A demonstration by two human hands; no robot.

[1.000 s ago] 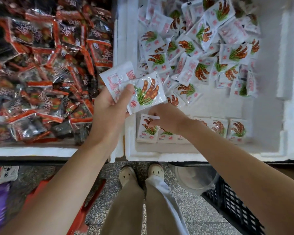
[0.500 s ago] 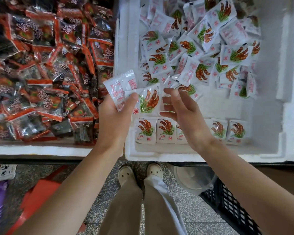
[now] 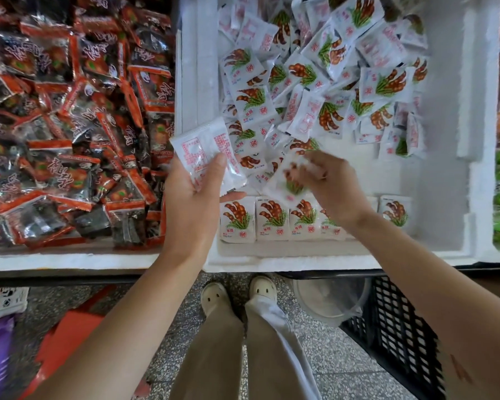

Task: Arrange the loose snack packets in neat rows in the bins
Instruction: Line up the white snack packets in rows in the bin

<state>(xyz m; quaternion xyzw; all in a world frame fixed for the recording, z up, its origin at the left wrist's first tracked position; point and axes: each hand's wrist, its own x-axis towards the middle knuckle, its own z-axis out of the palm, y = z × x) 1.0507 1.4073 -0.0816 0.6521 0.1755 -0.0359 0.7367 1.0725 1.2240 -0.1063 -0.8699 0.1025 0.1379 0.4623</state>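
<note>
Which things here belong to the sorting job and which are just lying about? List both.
Job: left hand holding white packets; right hand pinching one packet; finished row; loose pile; foam bin.
Lying about: black crate; clear tub; red object on floor.

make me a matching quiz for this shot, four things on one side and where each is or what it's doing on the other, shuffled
1 left hand
2 right hand
3 red and black packets
4 neat row of white packets

a along the near wall of the white foam bin
b holds a small stack of white packets, backs showing
c piled loose in the left bin
d pinches a single white packet, blurred

Pairs: 1-b, 2-d, 3-c, 4-a
</note>
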